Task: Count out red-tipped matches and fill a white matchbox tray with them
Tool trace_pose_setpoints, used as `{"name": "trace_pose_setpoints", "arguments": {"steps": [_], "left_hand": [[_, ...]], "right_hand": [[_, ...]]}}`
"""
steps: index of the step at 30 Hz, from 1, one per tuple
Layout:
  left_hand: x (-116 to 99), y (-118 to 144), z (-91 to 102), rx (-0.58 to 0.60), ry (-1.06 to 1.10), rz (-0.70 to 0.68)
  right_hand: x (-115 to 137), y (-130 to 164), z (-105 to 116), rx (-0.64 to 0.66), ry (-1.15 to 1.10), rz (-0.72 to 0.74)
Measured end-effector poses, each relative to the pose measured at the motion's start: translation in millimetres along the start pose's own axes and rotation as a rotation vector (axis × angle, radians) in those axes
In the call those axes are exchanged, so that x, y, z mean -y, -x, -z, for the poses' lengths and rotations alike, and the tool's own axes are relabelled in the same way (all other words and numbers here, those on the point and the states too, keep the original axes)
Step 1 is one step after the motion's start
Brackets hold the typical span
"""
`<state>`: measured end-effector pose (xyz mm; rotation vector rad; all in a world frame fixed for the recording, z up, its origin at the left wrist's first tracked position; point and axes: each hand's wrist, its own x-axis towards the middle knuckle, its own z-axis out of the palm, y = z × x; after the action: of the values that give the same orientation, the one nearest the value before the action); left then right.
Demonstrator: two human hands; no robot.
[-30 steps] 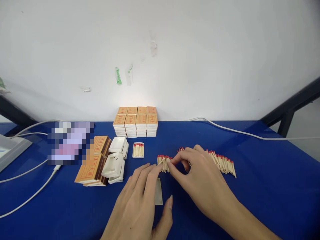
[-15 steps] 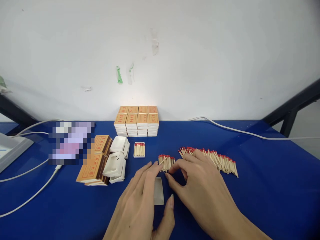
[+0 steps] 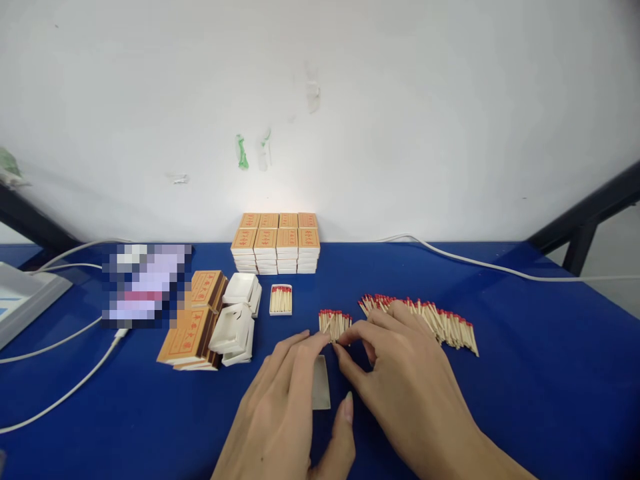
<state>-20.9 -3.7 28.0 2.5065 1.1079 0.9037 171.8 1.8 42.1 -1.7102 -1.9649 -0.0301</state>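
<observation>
A small row of red-headed matches (image 3: 335, 322) lies at the centre of the blue table, heads away from me. My left hand (image 3: 285, 393) is open, its index fingertip at the lower ends of these matches and its thumb apart. My right hand (image 3: 405, 373) pinches thumb and index together at the row's lower right end. What exactly sits between those fingertips is partly hidden. An empty white matchbox tray (image 3: 321, 383) lies between my hands, its left part covered by my left hand. Behind my right hand spreads a larger row of matches (image 3: 450, 325).
A tray filled with matches (image 3: 281, 300) stands left of centre. Farther left are stacked empty trays (image 3: 233, 330) and orange matchbox sleeves (image 3: 187, 333). Stacked matchboxes (image 3: 275, 243) stand by the wall. A blurred-out phone (image 3: 150, 280) with white cables (image 3: 100, 370) lies at left.
The view has shifted slightly, so everything sits a little farther right. My left fingers have edged slightly closer to my right fingertips; the match rows look the same.
</observation>
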Motion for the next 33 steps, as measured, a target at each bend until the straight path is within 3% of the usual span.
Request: {"name": "trace_pose_setpoints", "arguments": {"steps": [19, 26, 33], "left_hand": [[-5.1, -7.6, 2.4, -0.056, 0.065, -0.034], [-2.7, -7.1, 2.1, -0.102, 0.211, -0.072], [-29.7, -0.9, 22.5, -0.186, 0.505, 0.129]], "right_hand": [[-1.0, -10.0, 6.0, 0.039, -0.086, -0.151], [-1.1, -14.9, 7.1, 0.106, -0.152, -0.21], [-10.6, -17.6, 14.5, 0.077, -0.186, -0.266]]}}
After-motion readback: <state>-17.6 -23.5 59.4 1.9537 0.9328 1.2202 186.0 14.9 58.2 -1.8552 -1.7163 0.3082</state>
